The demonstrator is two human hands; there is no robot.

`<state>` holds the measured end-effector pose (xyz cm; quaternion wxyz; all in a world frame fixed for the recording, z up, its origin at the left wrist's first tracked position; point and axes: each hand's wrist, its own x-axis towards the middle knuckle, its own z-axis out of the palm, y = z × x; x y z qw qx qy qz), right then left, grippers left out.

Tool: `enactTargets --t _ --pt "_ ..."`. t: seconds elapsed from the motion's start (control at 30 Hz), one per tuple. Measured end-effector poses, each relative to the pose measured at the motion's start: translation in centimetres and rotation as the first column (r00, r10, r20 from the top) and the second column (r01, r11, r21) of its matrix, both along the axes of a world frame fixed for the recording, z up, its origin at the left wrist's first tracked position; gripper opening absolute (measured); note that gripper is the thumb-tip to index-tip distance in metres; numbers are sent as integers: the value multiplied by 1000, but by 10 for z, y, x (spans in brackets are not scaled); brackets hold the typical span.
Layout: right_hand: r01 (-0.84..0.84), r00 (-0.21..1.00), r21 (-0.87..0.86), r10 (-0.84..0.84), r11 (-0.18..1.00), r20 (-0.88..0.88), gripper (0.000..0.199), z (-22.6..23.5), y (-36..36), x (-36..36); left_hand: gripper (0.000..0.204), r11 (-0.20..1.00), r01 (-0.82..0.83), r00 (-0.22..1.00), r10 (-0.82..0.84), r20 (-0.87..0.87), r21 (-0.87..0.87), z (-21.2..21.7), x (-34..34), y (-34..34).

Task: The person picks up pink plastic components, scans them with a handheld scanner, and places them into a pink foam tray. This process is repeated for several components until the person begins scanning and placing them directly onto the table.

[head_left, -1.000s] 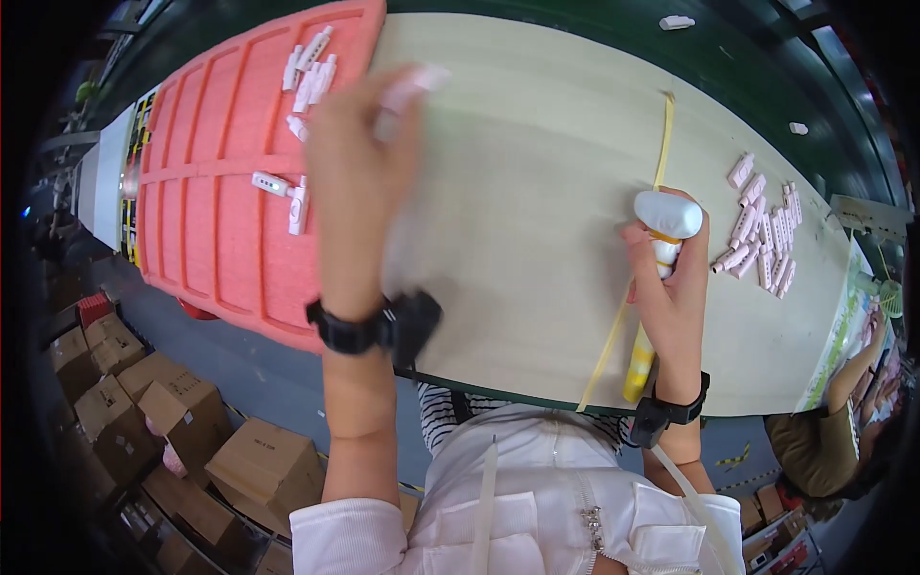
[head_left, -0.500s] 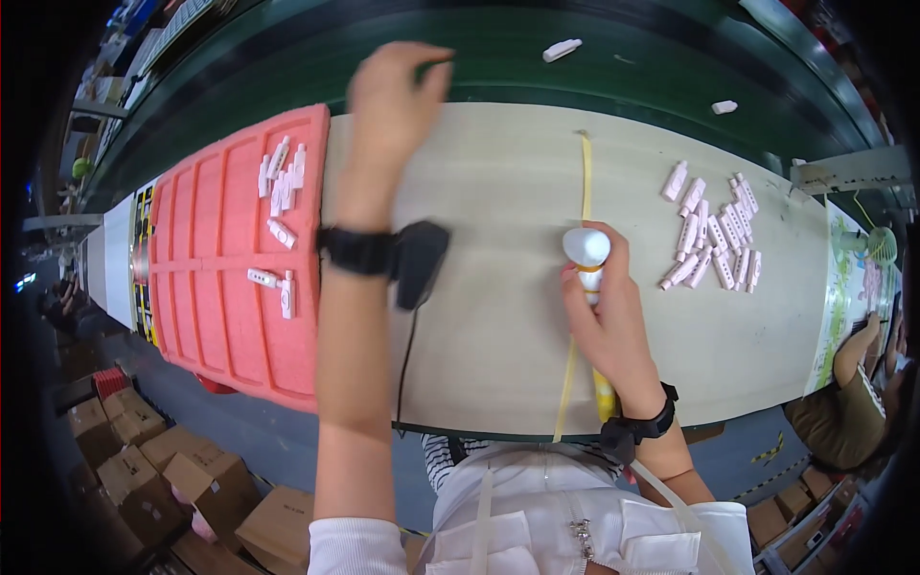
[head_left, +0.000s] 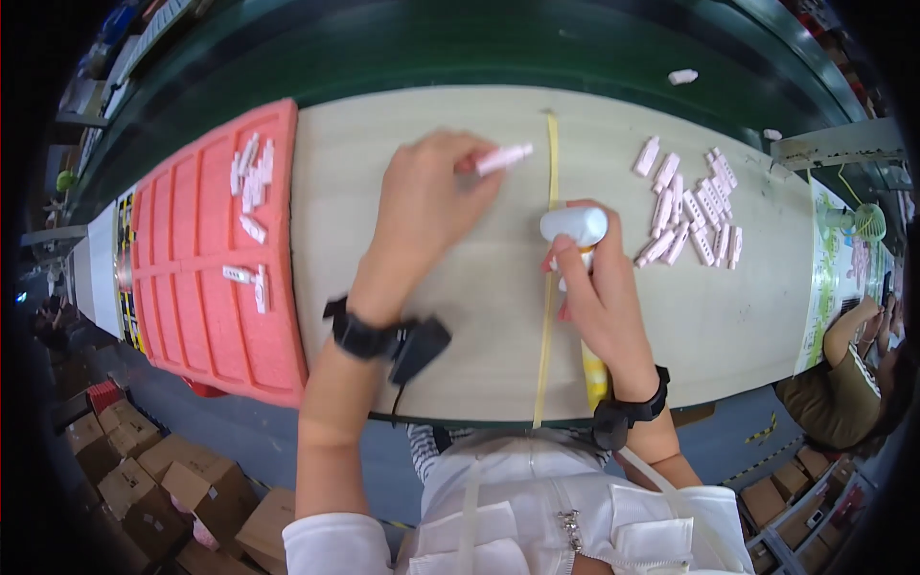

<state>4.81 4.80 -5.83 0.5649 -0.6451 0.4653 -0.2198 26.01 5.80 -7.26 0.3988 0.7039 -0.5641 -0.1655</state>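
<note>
— What have your fingers got just now?

— My left hand is clenched lightly on one small pink piece; the fingers pinch its near end, and the rest pokes out past the fingertips toward the yellow strip that runs across the tabletop; my right hand is wrapped around a small white bottle, its rounded top showing above my fingers, right against that strip.

— And where are the other pieces?

— A loose heap of pink pieces lies beyond my right fingers, near but not touching; a few more pieces sit in the pink foam tray well off to the outer side of my left fingers; one stray piece lies on the dark green belt past the far edge of the tabletop.

— How does the piece handle?

— I judge it very light and stiff, probably plastic, smooth enough to slip or twist if I pinch only the tip; taking it by its long flat sides, close to one end, leaves the other end free; it is small, so a hard squeeze could flick it away.

— And the bottle?

— Light too, I think, and perhaps a little soft in the wall; I hold it round the body below the cap; whether it is open at the tip I cannot tell, since my fingers hide that end.
</note>
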Motion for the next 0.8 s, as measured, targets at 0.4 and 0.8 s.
enactTargets --t 0.4,0.8 --pt "-190 963 -231 136 954 -232 34 13 20 15 18 991 -118 992 120 33 -69 -34 -46 76" --pt "23 986 -177 -52 984 -161 37 -9 6 18 18 972 -116 993 116 -13 -203 -33 -47 76"
